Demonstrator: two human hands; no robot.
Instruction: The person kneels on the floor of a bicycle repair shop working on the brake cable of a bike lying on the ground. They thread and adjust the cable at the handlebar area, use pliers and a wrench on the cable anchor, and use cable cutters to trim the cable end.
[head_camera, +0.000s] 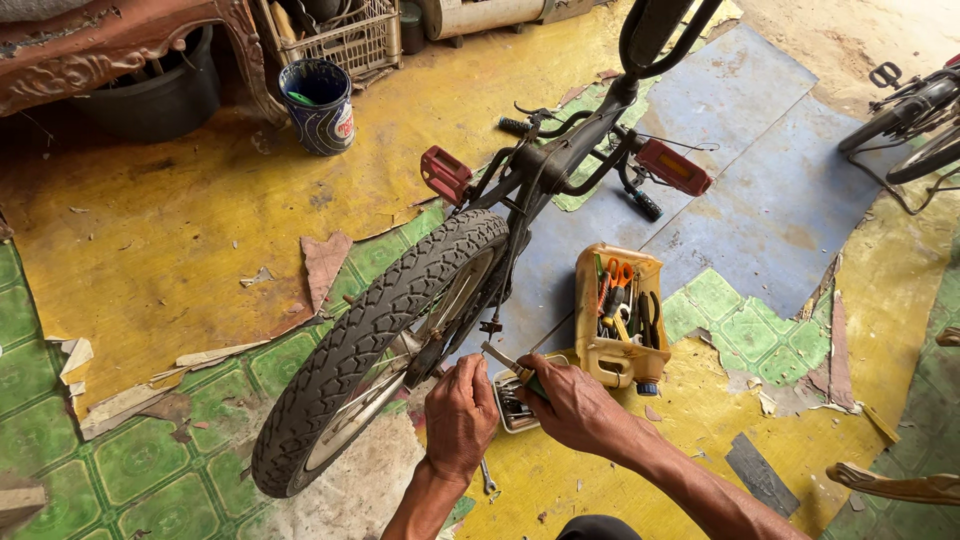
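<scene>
A bicycle (560, 170) stands upside down on the floor (180, 230), its rear wheel (370, 340) nearest the camera and its red pedals out to either side. Both of the person's hands are at the wheel's hub. The left hand (458, 415) is curled into a fist close against the axle end, though what it grips is hidden by the fingers. The right hand (570, 405) is closed around a small metal tool (503, 360), seemingly a wrench or pliers, whose tip points toward the same axle area. The two hands sit close together, just apart.

Just beside the right hand lies a yellow cut-open jug (618, 315) packed with pliers, screwdrivers and other hand tools, and a small tin of parts (512, 408) rests on the floor under the hands. A wrench (488, 480) lies on the floor below the left wrist.

The work looks to be at the stage of loosening or tightening the rear axle fastening. The next move would call for seating the tool squarely on the nut while the other hand steadies the wheel.
</scene>
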